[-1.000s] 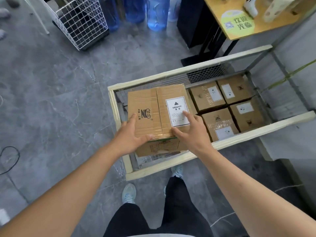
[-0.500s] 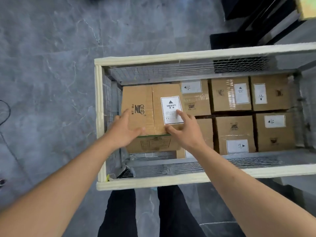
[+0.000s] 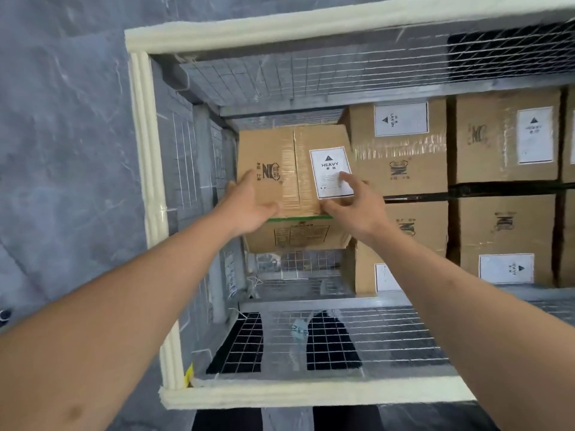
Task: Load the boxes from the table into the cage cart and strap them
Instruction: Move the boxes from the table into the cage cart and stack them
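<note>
A brown cardboard box [image 3: 277,157] with a white HEAVY label [image 3: 328,163] hangs tilted inside the left end of the cage cart [image 3: 141,144]. My left hand [image 3: 249,203] grips its near left corner, thumb on top. My right hand [image 3: 357,206] holds the near right part, fingers spread over the label and thumb along the near edge. The box sits against the stacked boxes [image 3: 401,172] to its right. Below it the cart's mesh floor [image 3: 298,269] shows.
Several labelled boxes fill the cart's middle and right, such as one at the far right [image 3: 507,135]. The cart has a cream padded rim and wire mesh walls [image 3: 342,346]. Grey stone floor [image 3: 62,135] lies to the left. Dark trouser legs show through the near mesh.
The box has gone lower and deeper into the cart's left end, both hands still on it. My head has moved closer over the cart, which now fills the view.
</note>
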Tool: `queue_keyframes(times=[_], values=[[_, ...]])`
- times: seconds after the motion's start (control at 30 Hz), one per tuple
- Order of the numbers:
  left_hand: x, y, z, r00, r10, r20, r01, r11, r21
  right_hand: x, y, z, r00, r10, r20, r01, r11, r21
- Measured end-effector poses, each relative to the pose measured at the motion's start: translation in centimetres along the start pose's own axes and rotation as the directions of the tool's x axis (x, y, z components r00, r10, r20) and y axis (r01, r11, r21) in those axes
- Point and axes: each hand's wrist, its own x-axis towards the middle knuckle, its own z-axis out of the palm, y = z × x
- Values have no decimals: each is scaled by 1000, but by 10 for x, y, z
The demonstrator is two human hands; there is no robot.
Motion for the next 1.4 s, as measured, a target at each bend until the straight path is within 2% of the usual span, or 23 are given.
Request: queue_keyframes(times=[0.23, 0.47, 0.67, 0.77, 0.87, 0.97, 1.07, 1.17, 1.27, 1.4], values=[[54, -8, 11, 999, 8, -48, -12, 997, -70, 54, 23, 23, 999, -31, 16, 30, 998, 50], [92, -23, 31, 988, 22, -155, -47, 987, -157, 86, 44, 48, 997, -73, -23, 76, 990, 116], [117, -24, 53, 976, 27, -218, -76, 974, -215, 96, 51, 56, 983, -142, -118, 145, 989, 15], [127, -28, 62, 975, 21, -220, -66, 977, -202, 97, 53, 62, 968, -211, -138, 192, 972, -139], [129, -29, 68, 973, 50, -226, -78, 990, -119, 100, 53, 68, 937, -313, -153, 232, 887, -399], [127, -31, 73, 961, 92, -262, -67, 992, 105, 106, 55, 75, 936, -342, -80, 236, 779, -581], [129, -35, 79, 927, 245, -286, -129, 920, 371, 112, 57, 81, 937, -344, -66, 208, 698, -685], [133, -34, 83, 924, 323, -203, -199, 861, 468, 115, 57, 85, 923, -384, -24, 222, 582, -782], [136, -28, 81, 938, 294, -184, -178, 865, 470, 118, 53, 85, 928, -373, 10, 243, 582, -776], [129, -14, 72, 951, 277, -139, -173, 846, 505, 111, 37, 75, 945, -325, 37, 250, 646, -721]])
